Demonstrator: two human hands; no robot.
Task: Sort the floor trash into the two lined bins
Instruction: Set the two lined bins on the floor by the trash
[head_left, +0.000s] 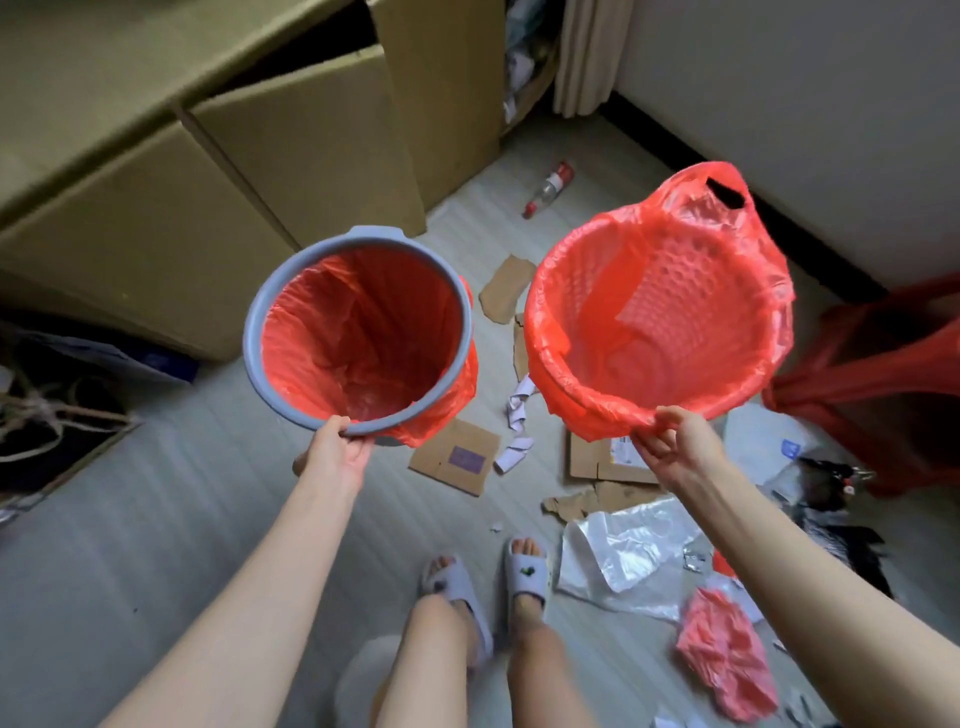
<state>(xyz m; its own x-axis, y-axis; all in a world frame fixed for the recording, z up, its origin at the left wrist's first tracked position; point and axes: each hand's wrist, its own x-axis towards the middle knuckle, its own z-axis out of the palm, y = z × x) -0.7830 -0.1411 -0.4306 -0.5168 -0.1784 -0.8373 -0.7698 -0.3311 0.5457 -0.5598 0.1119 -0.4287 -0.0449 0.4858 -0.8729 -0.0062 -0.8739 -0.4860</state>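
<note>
My left hand (335, 451) grips the near rim of a grey bin (270, 301) lined with a red bag and holds it up over the floor. In my right hand (670, 441) is the near rim of a perforated basket bin (675, 280) whose red liner covers the rim; one bag handle sticks up at its far side. Both bins look empty. On the floor beneath lie cardboard scraps (506, 286), a cardboard sheet (454, 457), crumpled white paper (517, 405), a plastic bottle (549, 188), clear plastic film (623, 556) and a crumpled pink bag (724, 649).
Large cardboard boxes (311, 140) stand along the left and back. A dark box with rope (47, 415) sits at the left edge. A red bag (878, 364) and dark clutter (831, 499) lie at the right by the white wall. My slippered feet (488, 571) stand below.
</note>
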